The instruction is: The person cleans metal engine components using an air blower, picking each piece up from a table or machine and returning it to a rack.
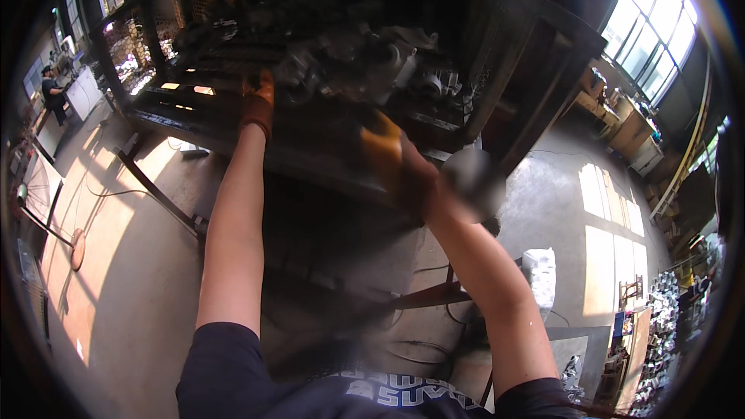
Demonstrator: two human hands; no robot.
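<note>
Clock directions are taken from the centre of the view, twelve being its top edge.

Between nine and ten o'clock, a worker (53, 95) in dark clothing stands beside a white cabinet (84, 91). Between eight and nine, a stand (77, 250) with a round reddish base rests on the sunlit floor (116, 295).

At ten o'clock, the left hand (258, 102), in an orange-brown glove, reaches to the front of a dark metal rack (310, 154). Its fingers point towards twelve; whether they grip anything cannot be told in the shadow.

At twelve, grey metal parts (392, 62) lie heaped in the rack, irregular in shape, beyond both hands. The nearest are between the two hands as seen; the deeper ones are too dark to separate.

Just above centre, the right hand (394, 157), in a yellow and brown glove, is blurred. Its fingers point towards eleven, near the parts; whether they are closed or holding anything cannot be told.

At three, a blurred pale round object (475, 174) shows beside the right wrist. At four, a white sack (538, 275) sits near the right forearm, with a heap of small metal pieces (661, 334) farther out. At two, a tall window (654, 27) admits strong light.
</note>
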